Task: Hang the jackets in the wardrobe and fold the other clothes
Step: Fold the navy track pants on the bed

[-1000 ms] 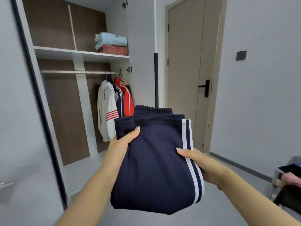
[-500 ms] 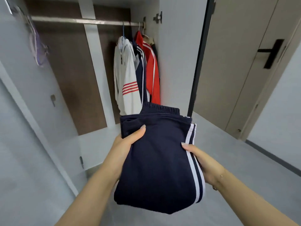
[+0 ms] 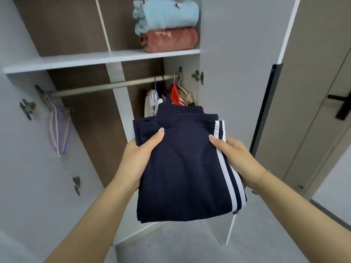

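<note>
I hold folded navy track trousers [image 3: 186, 168] with white side stripes flat in front of the open wardrobe. My left hand [image 3: 140, 154] grips their left edge, thumb on top. My right hand [image 3: 235, 158] grips the striped right edge, thumb on top too. Behind the trousers, jackets [image 3: 171, 99] in white, navy and red hang at the right end of the rail [image 3: 114, 86]. Above, the white shelf [image 3: 95, 59] carries a folded light-blue garment [image 3: 165, 14] stacked on a folded pink one [image 3: 169, 39].
Spare purple hangers [image 3: 58, 128] dangle at the rail's left end. The wardrobe's right door [image 3: 237, 73] stands open beside my right hand. A beige room door with a black handle [image 3: 341, 105] is at the far right. Grey floor [image 3: 171, 243] lies below.
The view has tilted up and drawn closer to the wardrobe, so the shelf with the folded stack shows again. The trousers have risen slightly towards the shelf; both grips are unchanged.
</note>
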